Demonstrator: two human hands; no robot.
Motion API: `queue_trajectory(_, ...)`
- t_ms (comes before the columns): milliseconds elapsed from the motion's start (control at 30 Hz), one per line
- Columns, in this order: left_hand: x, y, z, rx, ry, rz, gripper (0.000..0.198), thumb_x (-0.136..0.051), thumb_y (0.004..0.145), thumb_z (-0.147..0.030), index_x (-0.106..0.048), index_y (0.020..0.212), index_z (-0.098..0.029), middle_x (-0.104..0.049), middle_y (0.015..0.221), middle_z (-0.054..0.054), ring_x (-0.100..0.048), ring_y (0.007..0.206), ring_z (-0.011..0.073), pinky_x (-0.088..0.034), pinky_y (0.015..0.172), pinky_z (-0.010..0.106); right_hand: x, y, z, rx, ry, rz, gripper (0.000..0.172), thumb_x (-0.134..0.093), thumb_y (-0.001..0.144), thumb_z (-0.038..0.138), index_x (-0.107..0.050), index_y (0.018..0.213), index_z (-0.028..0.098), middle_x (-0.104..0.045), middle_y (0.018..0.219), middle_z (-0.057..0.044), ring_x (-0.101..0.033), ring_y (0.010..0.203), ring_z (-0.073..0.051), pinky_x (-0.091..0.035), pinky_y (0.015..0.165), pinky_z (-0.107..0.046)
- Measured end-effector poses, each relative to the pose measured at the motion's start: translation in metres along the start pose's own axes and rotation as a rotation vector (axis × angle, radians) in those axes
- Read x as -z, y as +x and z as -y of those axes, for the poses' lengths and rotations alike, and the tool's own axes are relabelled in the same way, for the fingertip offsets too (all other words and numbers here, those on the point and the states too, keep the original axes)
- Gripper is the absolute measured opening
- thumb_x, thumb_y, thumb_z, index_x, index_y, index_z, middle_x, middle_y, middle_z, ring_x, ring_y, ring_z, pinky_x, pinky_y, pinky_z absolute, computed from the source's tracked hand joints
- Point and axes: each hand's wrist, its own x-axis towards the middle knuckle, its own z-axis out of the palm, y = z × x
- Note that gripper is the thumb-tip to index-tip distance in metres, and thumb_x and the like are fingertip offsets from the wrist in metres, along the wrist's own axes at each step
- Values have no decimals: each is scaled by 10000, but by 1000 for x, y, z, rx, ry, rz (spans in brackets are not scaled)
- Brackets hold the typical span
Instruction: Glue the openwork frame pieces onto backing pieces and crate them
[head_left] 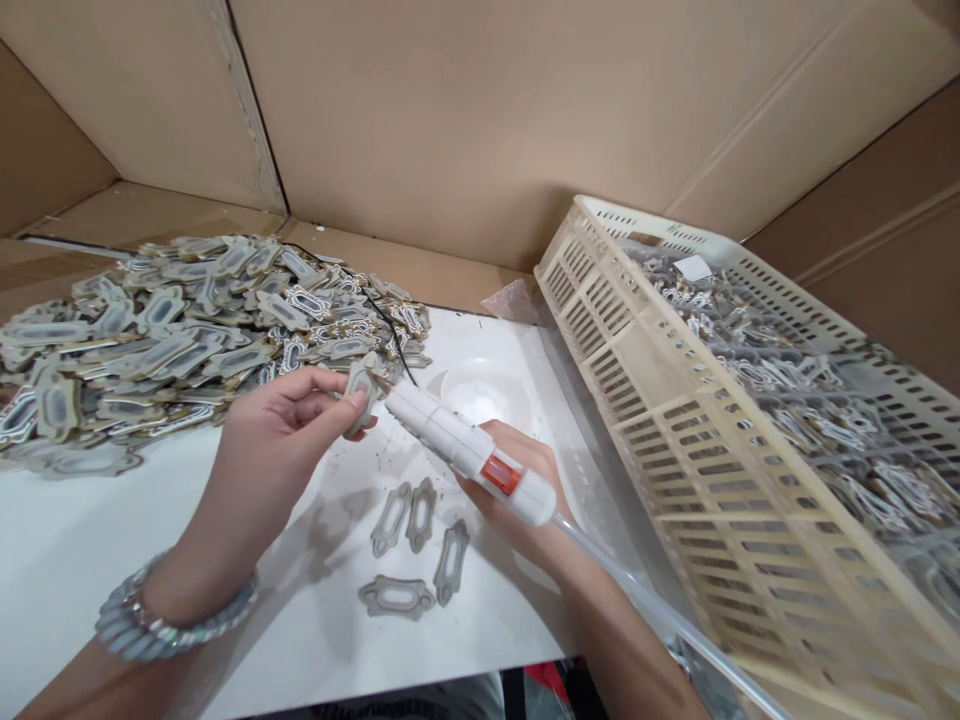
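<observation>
My left hand (289,425) pinches a grey flat gasket-like piece (361,392) between thumb and fingers. Wrapped round a white glue gun (442,430) with an orange part is my right hand (517,465), partly hidden behind the gun. The gun's tip is at the upper right edge of the held piece; whether they touch I cannot tell. A clear rod runs from the gun's rear to the lower right. Below the hands, several similar pieces (396,595) lie flat on the white table (300,640).
A large heap of similar pieces (172,340) covers the back left. At the right stands a cream slotted crate (675,440) holding more pieces in rows. Cardboard walls (450,120) enclose the back. A black cord (390,325) runs from the heap towards the gun.
</observation>
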Motion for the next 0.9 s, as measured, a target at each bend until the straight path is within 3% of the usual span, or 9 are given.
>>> queue_trajectory(400,-1,0,-2,-7,-9,-5,262,-793,696,-447,-699,793,-223,-708,640,-18,-644,591,147,-487,606,252,-2,1,-3,39,-25,-30,180,-578,885,156,-555,718,219,-514,649,39,-436,520,-99,-331,519,-248)
queue_trajectory(667,0,-1,-2,-30,1,-32,275,-800,687,-460,-706,785,-220,-707,629,-7,-641,577,157,-495,579,253,-1,4,-2,43,-44,-66,308,-582,880,200,-404,631,231,-451,607,47,-408,502,-101,-314,489,-243)
queue_trajectory(800,-4,-3,-4,-65,40,66,230,-808,672,-434,-717,709,-226,-699,612,3,-631,573,158,-492,561,246,2,6,0,37,5,-86,304,-594,874,198,-391,651,234,-467,618,48,-435,519,-103,-331,492,-236)
queue_trajectory(900,-7,-2,-6,-20,19,156,211,-833,629,-411,-749,684,-226,-724,674,25,-636,619,172,-489,556,249,3,5,2,-66,31,-115,270,-598,863,222,-413,667,237,-483,623,48,-470,536,-112,-362,509,-244)
